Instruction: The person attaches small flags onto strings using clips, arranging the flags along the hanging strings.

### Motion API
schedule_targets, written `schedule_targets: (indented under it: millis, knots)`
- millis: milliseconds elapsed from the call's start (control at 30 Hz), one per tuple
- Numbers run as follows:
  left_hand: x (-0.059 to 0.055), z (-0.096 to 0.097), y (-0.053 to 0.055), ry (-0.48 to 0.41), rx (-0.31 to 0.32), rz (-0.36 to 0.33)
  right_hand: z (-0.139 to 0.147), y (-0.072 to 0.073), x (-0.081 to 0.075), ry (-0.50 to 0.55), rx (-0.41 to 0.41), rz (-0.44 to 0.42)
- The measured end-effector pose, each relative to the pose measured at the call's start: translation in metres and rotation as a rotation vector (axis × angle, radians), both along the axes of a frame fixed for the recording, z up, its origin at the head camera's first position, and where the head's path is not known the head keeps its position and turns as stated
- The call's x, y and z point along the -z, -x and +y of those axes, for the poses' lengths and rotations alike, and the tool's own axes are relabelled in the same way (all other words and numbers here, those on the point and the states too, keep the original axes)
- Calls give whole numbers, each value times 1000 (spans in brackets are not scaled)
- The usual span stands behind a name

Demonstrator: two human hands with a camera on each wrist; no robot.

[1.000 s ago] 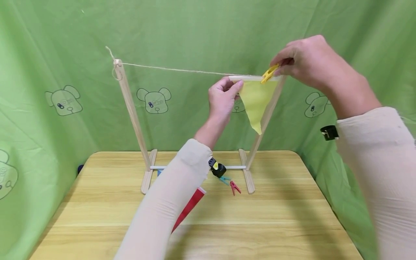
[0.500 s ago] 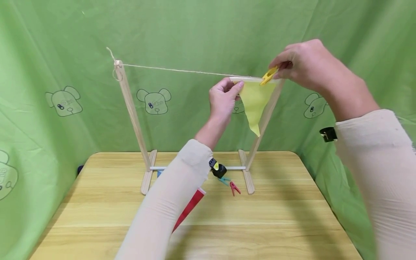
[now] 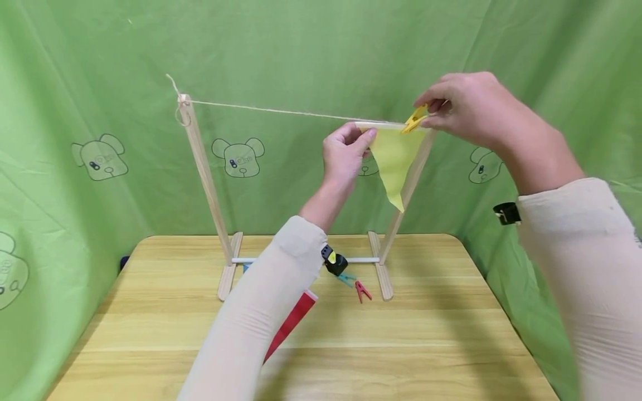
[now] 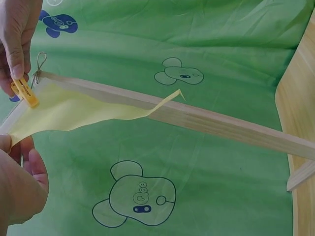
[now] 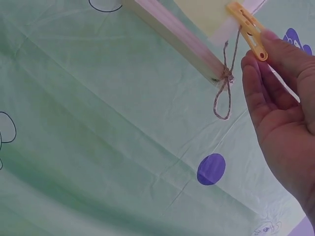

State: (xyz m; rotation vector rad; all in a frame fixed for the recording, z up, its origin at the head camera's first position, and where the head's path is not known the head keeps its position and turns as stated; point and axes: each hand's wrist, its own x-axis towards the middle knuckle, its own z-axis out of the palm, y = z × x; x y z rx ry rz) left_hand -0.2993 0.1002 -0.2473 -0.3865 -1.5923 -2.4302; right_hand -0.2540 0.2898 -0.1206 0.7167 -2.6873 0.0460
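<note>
A yellow triangular pennant (image 3: 396,159) with a white top band hangs point down at the right end of a string (image 3: 281,111). My left hand (image 3: 343,153) pinches the band's left corner between thumb and fingers. Near the band's right part sits a yellow clothespin (image 3: 414,118), its handles between the thumb and fingers of my right hand (image 3: 463,106). In the left wrist view the clothespin (image 4: 24,93) overlaps the band. The right wrist view shows the clothespin (image 5: 248,32) beside the knotted string loop (image 5: 224,101) on the post's top.
Two wooden posts, the left post (image 3: 203,172) and the right post (image 3: 413,172), carry the string above a wooden table (image 3: 426,345). A red pennant (image 3: 291,326), a pink clothespin (image 3: 362,291) and a teal clothespin (image 3: 347,278) lie on it. A green curtain (image 3: 301,50) stands behind.
My right hand and the yellow clothespin have come down a little, and the string's right end and pennant top sit slightly lower. My left hand keeps its pinch on the corner.
</note>
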Motion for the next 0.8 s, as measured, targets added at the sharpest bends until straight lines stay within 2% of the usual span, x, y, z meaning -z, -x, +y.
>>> schedule_targets:
  millis: [133, 500, 800]
  knots:
    - [0, -1, 1, 29, 1, -1, 0, -1, 3, 21, 20, -36]
    - [-1, -8, 2, 88, 50, 28, -1, -1, 14, 77, -20, 6]
    - [-5, -17, 5, 127, 73, -2, -3, 1, 14, 104, -26, -1]
